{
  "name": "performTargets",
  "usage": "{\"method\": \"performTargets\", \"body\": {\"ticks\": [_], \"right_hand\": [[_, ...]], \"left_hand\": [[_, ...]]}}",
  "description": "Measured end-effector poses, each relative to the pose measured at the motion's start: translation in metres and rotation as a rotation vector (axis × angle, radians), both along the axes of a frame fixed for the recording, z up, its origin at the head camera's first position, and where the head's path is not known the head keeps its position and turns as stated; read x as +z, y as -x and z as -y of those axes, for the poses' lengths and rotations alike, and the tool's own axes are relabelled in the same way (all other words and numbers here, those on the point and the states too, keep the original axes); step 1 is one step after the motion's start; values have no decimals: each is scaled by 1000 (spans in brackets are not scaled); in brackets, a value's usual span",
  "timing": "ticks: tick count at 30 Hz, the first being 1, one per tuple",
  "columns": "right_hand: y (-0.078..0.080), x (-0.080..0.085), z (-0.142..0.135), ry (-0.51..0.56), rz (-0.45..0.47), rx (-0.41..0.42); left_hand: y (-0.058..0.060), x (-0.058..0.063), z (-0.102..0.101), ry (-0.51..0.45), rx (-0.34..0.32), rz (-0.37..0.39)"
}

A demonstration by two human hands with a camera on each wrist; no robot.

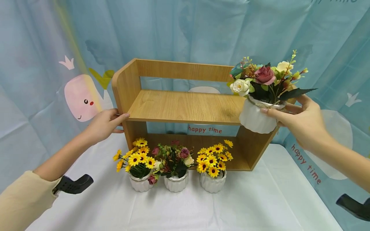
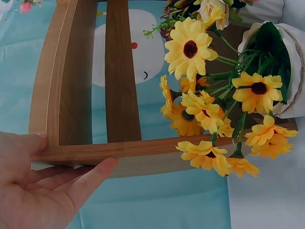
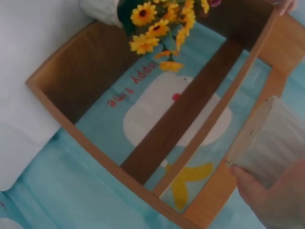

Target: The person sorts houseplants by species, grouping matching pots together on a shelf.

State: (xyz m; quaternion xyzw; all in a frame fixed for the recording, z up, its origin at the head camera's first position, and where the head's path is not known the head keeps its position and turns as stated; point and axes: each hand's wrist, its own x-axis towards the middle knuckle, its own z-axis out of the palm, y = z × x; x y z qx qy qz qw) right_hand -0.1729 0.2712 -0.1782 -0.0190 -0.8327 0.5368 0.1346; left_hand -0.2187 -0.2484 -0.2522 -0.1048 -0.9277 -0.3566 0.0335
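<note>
A two-tier wooden shelf point(image 1: 185, 104) stands on the white table. My left hand point(image 1: 105, 125) grips the front edge of its left side panel, thumb on one face and fingers on the other, as the left wrist view shows at the panel point(image 2: 119, 150). At the upper right, my right hand point(image 1: 306, 120) holds a white flowerpot point(image 1: 255, 115) of artificial roses point(image 1: 264, 75). It overlaps the right end of the upper board in the head view. In the right wrist view the pot's underside point(image 3: 252, 129) is tilted into sight, the thumb near its bottom edge.
Three white pots line up before the lower tier: yellow daisies point(image 1: 141, 158) at left, mixed roses point(image 1: 176, 160) in the middle, more yellow daisies point(image 1: 214, 160) at right. A blue printed curtain point(image 1: 185, 32) hangs behind the shelf. White cloth point(image 1: 173, 211) covers the table.
</note>
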Motion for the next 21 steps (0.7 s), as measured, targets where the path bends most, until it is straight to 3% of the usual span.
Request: {"method": "performTargets", "body": {"ticks": [6, 21], "right_hand": [[10, 11, 12, -112, 13, 0], [38, 19, 56, -30, -90, 108]], "left_hand": [[0, -1, 0, -17, -7, 4], [1, 0, 1, -44, -10, 15]]}}
